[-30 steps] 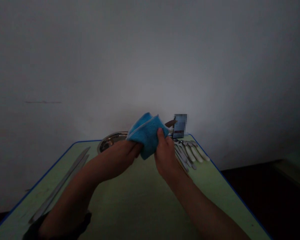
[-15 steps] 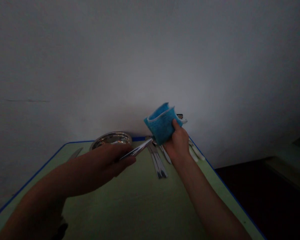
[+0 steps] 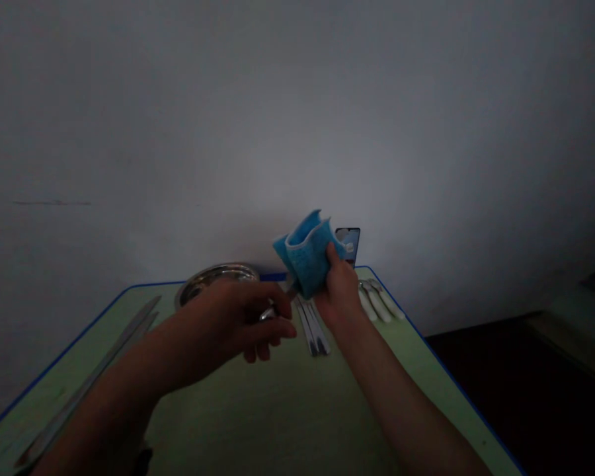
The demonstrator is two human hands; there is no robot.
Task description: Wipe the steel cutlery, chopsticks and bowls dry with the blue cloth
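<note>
My right hand [image 3: 342, 284] is closed on a folded blue cloth [image 3: 307, 258], thumb on its near face. My left hand [image 3: 242, 317] is closed around a shiny metal piece of cutlery [image 3: 268, 313], of which only a short bit shows between the fingers. Its far end runs toward the lower edge of the cloth and is hidden there, so I cannot tell its kind. Below the cloth, several pieces of metal cutlery [image 3: 315, 334] lie side by side with their handles toward me.
Behind my left hand stands a shiny metal bowl [image 3: 218, 270]. Long metal blades [image 3: 123, 340] lie along the left side of the green table [image 3: 258, 410]. On the right are several white-handled utensils [image 3: 383, 305], and a phone [image 3: 352, 241] leans on the wall [image 3: 297, 119].
My left hand has moved right, closer to the cloth, and now covers most of the metal handle. The right hand and cloth have shifted slightly left, uncovering the phone.
</note>
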